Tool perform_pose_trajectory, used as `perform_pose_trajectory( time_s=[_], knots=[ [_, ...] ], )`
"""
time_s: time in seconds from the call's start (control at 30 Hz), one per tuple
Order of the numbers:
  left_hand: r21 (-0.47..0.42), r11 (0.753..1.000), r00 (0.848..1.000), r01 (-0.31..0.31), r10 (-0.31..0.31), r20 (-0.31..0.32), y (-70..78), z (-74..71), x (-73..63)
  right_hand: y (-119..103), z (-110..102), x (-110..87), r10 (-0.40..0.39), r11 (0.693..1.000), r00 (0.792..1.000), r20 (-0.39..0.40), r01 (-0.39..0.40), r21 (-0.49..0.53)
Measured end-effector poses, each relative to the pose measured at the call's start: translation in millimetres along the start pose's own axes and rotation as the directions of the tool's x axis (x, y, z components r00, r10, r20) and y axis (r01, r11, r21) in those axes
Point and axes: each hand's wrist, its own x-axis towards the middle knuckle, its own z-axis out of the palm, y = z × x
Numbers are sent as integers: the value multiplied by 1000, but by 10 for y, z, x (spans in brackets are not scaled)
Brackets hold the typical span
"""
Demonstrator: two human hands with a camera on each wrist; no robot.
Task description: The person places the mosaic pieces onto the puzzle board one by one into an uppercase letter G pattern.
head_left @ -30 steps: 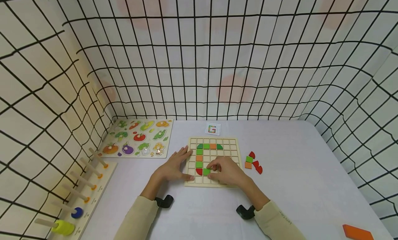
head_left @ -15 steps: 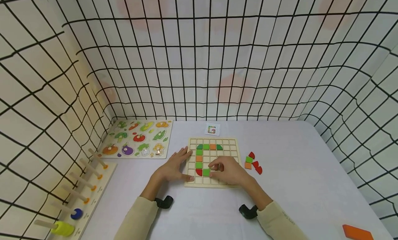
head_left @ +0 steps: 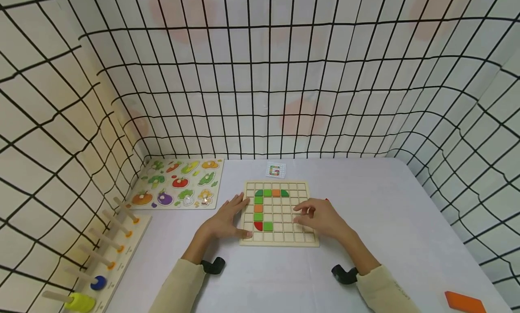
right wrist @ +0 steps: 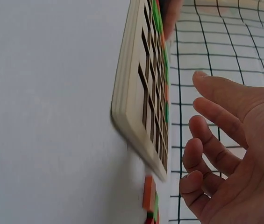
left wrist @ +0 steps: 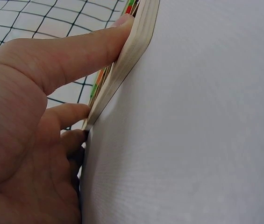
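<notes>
A wooden grid board (head_left: 284, 236) lies on the white table. On it sit green and orange square tiles, dark green corner pieces and a red quarter-round (head_left: 258, 226), with a green square tile (head_left: 268, 226) beside the red one. My left hand (head_left: 225, 219) rests along the board's left edge, thumb on the near corner and fingers spread, as the left wrist view also shows. Over the board's right side hovers my right hand (head_left: 322, 217), fingers loosely bent and nothing between them; in the right wrist view it is apart from the board.
Loose tiles, among them an orange square (right wrist: 149, 193), lie by the board's right edge, mostly hidden by my right hand in the head view. A pattern card (head_left: 276, 170), a vegetable puzzle (head_left: 178, 195), a peg stand (head_left: 126, 250) and an orange block (head_left: 465, 301) surround the area.
My right hand has left the green square tile beside the red quarter-round and moved right across the board, toward the loose tiles. My left hand has stayed at the board's edge.
</notes>
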Motion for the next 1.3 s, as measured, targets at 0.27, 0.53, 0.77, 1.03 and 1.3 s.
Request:
perform_pose_trajectory(
  time_s=[0.27,0.53,0.77,1.03,1.3],
  knots=[
    [-3,1000,1000,6,-6,-9,7,-9,-10,209,-202,-110,54,998,997,-61,-55,-10],
    [-14,1000,1000,1,-1,-5,22,-22,-24,394,-310,-222,78,996,993,-94,-81,-25],
    [-8,1000,1000,-4,4,-2,14,-13,-23,546,-355,-276,139,989,986,-91,-144,-46],
    [-20,1000,1000,-6,6,-5,21,-11,-12,618,-388,-310,152,984,985,-79,-159,-84],
    [-19,1000,1000,-8,8,-9,15,-7,-4,588,-380,-315,146,982,986,-79,-154,-111]
  ],
)
